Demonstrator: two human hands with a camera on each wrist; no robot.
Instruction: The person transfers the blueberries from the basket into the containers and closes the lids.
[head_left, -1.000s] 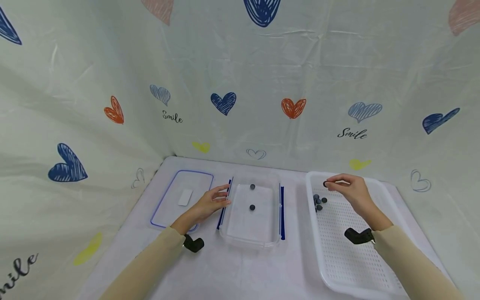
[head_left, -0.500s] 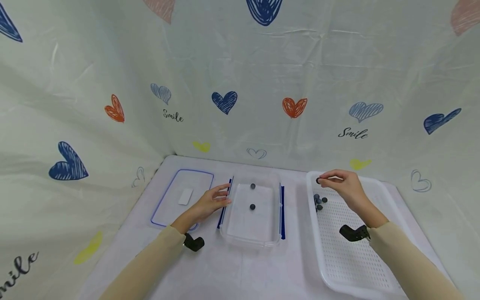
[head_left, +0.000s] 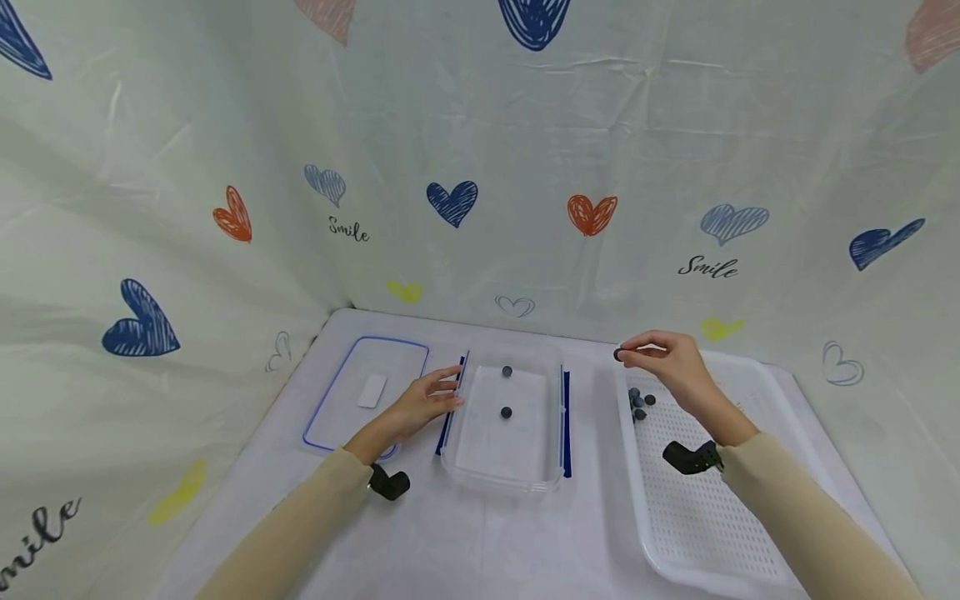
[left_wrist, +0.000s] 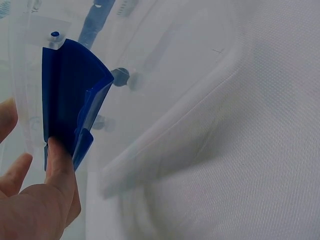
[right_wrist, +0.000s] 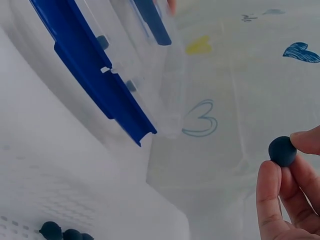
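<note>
Right hand (head_left: pixel 675 367) pinches round dark-blue ball (right_wrist: pixel 283 151). Left hand (head_left: pixel 412 408), fingers apart, touches blue plastic latch (left_wrist: pixel 70 85) of clear rectangular box (head_left: pixel 498 482). White heart-print backdrop (head_left: pixel 517 125) reads "Smile".

A table (head_left: pixel 480 546) screened off by a printed sheet (head_left: pixel 480 117)

This is a makeshift, curtained work spot. The pale, creased sheet fills the whole background, hanging at the table's far side and to its left and right, patterned with navy hearts (head_left: pixel 452 203), orange hearts (head_left: pixel 592 215), yellow hearts (head_left: pixel 406 292) and the word "Smile" (head_left: pixel 348 229) in black script. A white textured cover (left_wrist: pixel 250 165) dresses the tabletop. On it lie household-type plastic wares: a clear box (head_left: pixel 498 483) with blue clips (head_left: pixel 566 425), a blue-rimmed lid (head_left: pixel 337 408) and a white perforated basket (head_left: pixel 697 517). The sheet hides the room beyond, so whether it is a home or a studio cannot be told.
</note>
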